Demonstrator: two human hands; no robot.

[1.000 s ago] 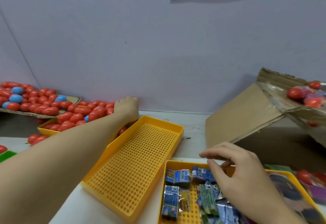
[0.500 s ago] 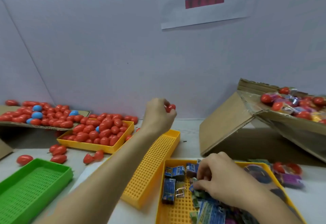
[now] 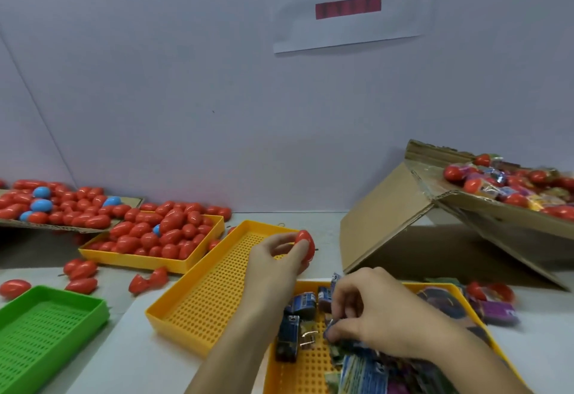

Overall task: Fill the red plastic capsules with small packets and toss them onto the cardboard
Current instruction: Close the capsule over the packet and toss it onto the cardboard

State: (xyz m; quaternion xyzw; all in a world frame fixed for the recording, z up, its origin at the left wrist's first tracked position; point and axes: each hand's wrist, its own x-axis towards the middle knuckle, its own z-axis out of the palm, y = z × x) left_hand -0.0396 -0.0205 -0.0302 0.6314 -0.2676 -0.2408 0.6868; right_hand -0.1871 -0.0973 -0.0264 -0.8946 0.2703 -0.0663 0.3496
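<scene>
My left hand holds a red capsule at its fingertips above the far end of an empty yellow tray. My right hand reaches into a yellow tray of small packets and pinches a small blue packet. A yellow tray heaped with red capsules stands at the left. Behind it a flat cardboard sheet carries several red and a few blue capsules. A tilted cardboard box at the right holds capsules and packets.
A green tray sits at the near left. Loose red capsules lie on the table between the trays. A wall with a paper sign closes off the back. Purple packets lie at the right of the packet tray.
My left hand took a red capsule from the pile at the left and carried it right and nearer. My right hand dropped into the packet tray and closed on a packet.
</scene>
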